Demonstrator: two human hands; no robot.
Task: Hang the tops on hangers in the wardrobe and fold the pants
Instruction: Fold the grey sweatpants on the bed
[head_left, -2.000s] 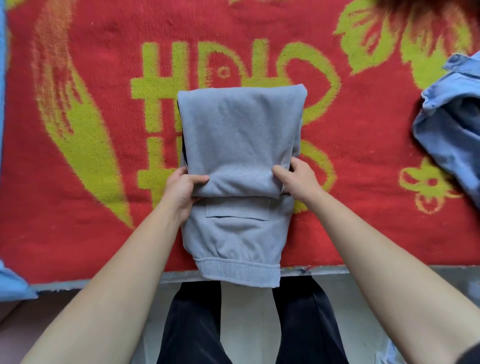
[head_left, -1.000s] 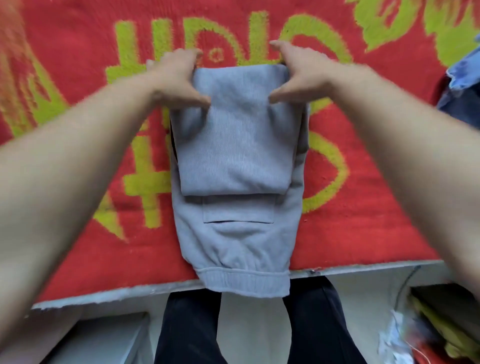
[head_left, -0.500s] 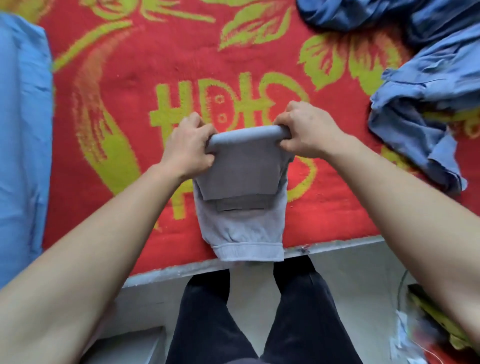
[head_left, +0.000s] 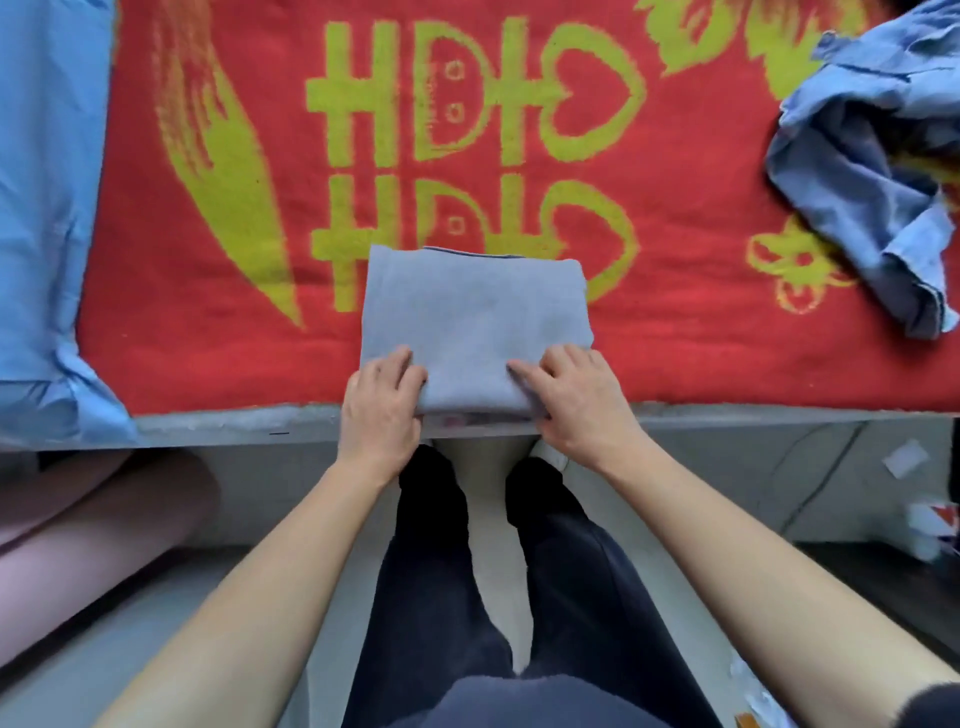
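Folding the pants is, as we judge it, the step in hand, at its last fold.

Item: grey sweatpants (head_left: 475, 327), a compact layered bundle lying flat on the red blanket (head_left: 208, 353), with its near side at the bed edge (head_left: 234, 422), directly in front of us.

Left grip (head_left: 382, 410): clamped on the near-left corner, fingers curled over the top layer.

Right grip (head_left: 576, 405): clamped on the near-right corner, forefinger laid along the cloth; the thumb is hidden.

Orientation: we read the bundle as a little wider than it is deep, so its long axis runs left to right, parallel with the bed edge. A rounded side faces us. Thin stacked edges show along the far side. The near underside is blurred.

Next move, our judgement: press the top flat, let go of both corners, and square the sides. The bundle then goes aside as one piece, lifted from beneath so that the layers do not slide.

Other stock: crumpled blue shirt (head_left: 872, 182) well apart at the right, and a light-blue garment (head_left: 47, 208) at the left, both apparently awaiting hangers.
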